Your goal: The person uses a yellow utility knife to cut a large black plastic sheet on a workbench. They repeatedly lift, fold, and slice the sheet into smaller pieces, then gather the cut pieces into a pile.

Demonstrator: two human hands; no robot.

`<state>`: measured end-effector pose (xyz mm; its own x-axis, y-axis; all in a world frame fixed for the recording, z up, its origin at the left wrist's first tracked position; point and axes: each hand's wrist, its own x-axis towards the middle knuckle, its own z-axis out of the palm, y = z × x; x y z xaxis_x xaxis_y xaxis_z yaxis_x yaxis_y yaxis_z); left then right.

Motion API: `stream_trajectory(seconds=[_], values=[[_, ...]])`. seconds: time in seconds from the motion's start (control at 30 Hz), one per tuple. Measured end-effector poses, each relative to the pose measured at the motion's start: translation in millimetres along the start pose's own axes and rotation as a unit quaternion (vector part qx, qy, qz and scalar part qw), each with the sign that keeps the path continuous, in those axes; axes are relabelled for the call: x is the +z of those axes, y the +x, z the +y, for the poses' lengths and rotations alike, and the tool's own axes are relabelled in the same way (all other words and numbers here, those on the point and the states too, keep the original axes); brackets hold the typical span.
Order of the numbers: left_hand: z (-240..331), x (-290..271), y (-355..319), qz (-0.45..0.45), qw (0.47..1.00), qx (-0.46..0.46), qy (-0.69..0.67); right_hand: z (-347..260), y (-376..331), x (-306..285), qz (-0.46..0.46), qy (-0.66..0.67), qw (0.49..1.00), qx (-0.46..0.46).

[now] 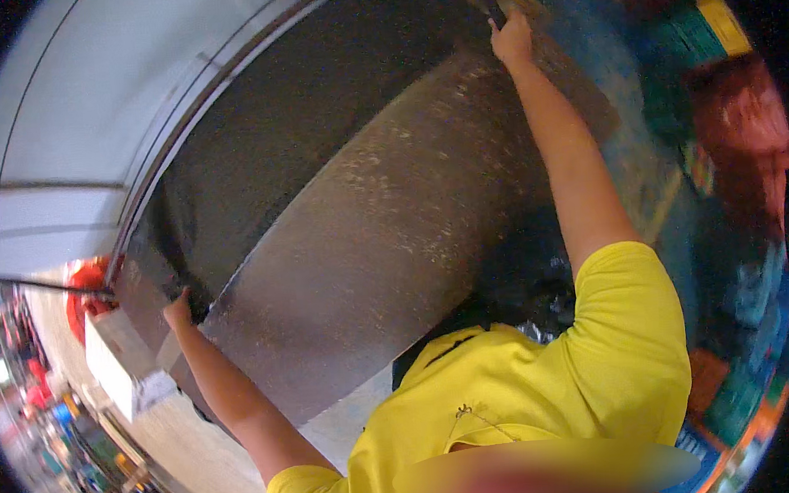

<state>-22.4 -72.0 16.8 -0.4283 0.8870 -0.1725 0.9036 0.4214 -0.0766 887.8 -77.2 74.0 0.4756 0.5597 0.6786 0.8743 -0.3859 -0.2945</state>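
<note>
Stretched out to the far left, my left hand (179,309) is closed at the near left corner of a dark, cloth-like sheet (277,100), which creases close to my fingers. My right hand (513,39) reaches to the top of the view. It is closed around a slim black tool with a yellow end (490,6); its exact kind is not clear. Between my arms lies a wide, scuffed brown board or sheet (366,221), its straight far edge lying along the dark sheet.
A pale panelled surface (61,113) borders the dark sheet on the left. Beside my left forearm stand a white box (117,363) and a red object (81,297). Blurred stacks of red (739,126) and green (689,39) goods line the right side. Black plastic (542,292) lies near my body.
</note>
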Motion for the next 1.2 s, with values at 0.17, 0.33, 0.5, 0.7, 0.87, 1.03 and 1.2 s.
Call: stream_trajectory(seconds=[0.17,0.33,0.5,0.7,0.87,1.03,1.2], values=[[-11.4,-21.4,-23.7,0.070,0.888,-0.181,-0.416,-47.3,38.4,90.7,-0.223,-0.215,0.942,0.133],[-30.0,-53.8,-189.9,0.195,0.946,-0.136,-0.221,16.4,-9.5,-28.2,-0.120,0.007,0.978,0.170],[-42.6,-26.2,-395.6,0.118,0.930,-0.307,-0.161,115.2,-153.9,-187.1,-0.085,-0.049,0.990,0.099],[-69.9,3.1,-486.8,0.135,0.915,-0.369,-0.087,200.5,-240.4,-231.3,-0.151,-0.216,0.912,0.314],[-37.9,-40.6,-377.6,0.117,0.930,-0.335,-0.091,208.5,-229.1,-187.5,-0.151,-0.330,0.856,0.368],[47.4,-41.6,-253.6,0.219,0.963,-0.062,-0.145,69.6,-130.2,-207.4,0.067,0.033,0.954,0.289],[55.7,-17.6,-254.9,0.144,0.966,-0.174,-0.125,-246.7,-122.2,-155.4,-0.310,0.205,0.925,-0.075]])
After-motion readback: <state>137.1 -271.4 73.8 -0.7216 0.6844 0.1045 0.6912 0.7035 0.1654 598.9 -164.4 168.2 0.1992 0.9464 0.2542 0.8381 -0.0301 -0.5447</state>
